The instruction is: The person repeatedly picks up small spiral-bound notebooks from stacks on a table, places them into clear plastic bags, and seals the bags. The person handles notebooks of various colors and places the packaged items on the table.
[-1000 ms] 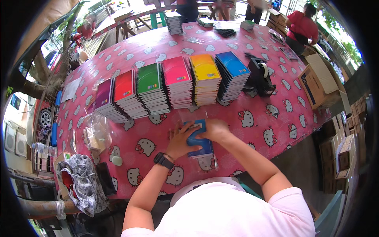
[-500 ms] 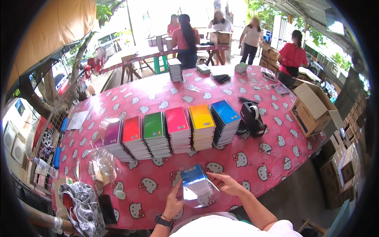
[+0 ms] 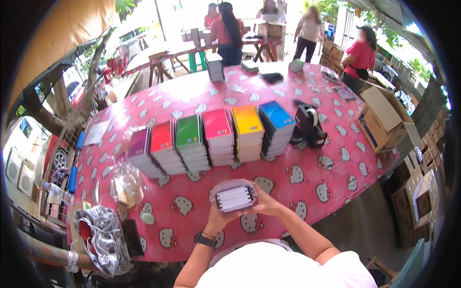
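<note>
In front of my body I hold a small bundle of spiral notebooks in a clear plastic bag, its white page edges and black bindings turned upward. My left hand grips its lower left side, while the fingers of my right hand close round the right side. Beyond my hands runs a row of notebook stacks: purple, red, green, pink, yellow and blue. A black tape dispenser stands right of the blue stack.
Clear plastic bags lie at the left of the pink patterned table, near a grey-and-white cloth and a light green oval object. An open carton sits at the right edge. Several people stand beyond the table.
The bagged bundle has been tipped, so its blue cover no longer shows and the page edges face up. Both hands have moved a little away from my body and now clasp its sides.
</note>
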Motion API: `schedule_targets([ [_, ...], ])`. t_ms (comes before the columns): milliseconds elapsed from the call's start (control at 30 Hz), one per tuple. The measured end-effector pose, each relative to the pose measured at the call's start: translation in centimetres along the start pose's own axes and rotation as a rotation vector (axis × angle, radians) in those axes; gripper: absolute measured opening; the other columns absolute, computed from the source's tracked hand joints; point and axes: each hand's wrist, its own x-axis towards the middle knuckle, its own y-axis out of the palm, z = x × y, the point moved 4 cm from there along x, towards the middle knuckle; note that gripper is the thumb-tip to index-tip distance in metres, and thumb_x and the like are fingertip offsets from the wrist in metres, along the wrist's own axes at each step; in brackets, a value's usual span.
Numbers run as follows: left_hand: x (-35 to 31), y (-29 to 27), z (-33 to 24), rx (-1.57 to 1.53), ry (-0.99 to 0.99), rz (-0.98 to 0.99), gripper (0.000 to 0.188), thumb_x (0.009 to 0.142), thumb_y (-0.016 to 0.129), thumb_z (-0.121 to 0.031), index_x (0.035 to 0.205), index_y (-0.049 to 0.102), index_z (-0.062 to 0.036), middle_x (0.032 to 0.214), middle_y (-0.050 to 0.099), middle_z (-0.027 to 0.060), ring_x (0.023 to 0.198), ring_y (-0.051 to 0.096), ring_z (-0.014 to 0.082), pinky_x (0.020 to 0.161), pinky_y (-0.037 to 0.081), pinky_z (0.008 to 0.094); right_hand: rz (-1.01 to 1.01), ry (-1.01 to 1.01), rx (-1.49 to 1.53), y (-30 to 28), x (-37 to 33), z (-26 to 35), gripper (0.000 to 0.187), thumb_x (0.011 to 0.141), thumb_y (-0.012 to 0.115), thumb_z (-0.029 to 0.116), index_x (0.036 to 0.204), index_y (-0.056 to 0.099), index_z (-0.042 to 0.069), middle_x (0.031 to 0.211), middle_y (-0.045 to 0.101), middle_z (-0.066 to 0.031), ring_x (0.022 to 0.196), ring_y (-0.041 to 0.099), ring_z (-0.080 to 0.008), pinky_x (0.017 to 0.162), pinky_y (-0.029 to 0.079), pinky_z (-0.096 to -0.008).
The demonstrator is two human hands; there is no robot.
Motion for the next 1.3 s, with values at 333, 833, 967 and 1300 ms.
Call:
schedule_targets([
  [333,-3.1,-1.2,-1.8,0.231,0.124,-0.223,0.077,0.064,0.079,-0.015,0.129,0.040,-0.0044,0.128,0.045,0.0128,0.125,0.037,0.0267,0.104,0.032,0.0396,-0.336,-0.286,-0.512,-1.3,-3.8,2.0,0.066,0.067,0.074,0.010,0.128,0.046,0.008,0.132,0.043,-0.0125,0.119,0.043,-0.0252,0.104,0.027,-0.0371],
  [833,-3.7,-1.6,-3.9,0.729,0.216,0.117,0.073,0.062,0.075,-0.016,0.130,0.049,-0.0135,0.142,0.037,0.0079,0.136,0.022,0.0336,0.108,0.024,0.0488,0.187,-0.252,-0.766,0.3,-1.8,3.8,0.066,0.056,0.066,0.001,0.116,0.063,0.030,0.139,0.043,0.0037,0.134,0.023,-0.0323,0.111,0.018,-0.0495],
  [967,-2.1,-1.6,-5.0,0.802,0.184,0.287,0.072,0.060,0.077,-0.017,0.128,0.052,-0.0215,0.143,0.036,0.0042,0.137,0.018,0.0334,0.109,0.017,0.0527,0.314,-0.216,-0.763,0.5,-1.0,3.8,0.070,0.055,0.068,0.004,0.118,0.061,0.034,0.146,0.031,0.0018,0.137,0.016,-0.0355,0.111,0.014,-0.0546],
  [1300,0.5,-1.1,-5.2,0.794,0.145,0.576,0.073,0.059,0.078,-0.020,0.127,0.053,-0.0262,0.143,0.036,0.0001,0.137,0.016,0.0358,0.111,0.011,0.0542,0.429,-0.213,-0.828,0.7,-0.4,4.2,0.064,0.059,0.077,0.021,0.120,0.060,0.031,0.153,0.011,-0.0099,0.139,0.006,-0.0354,0.110,0.012,-0.0543],
])
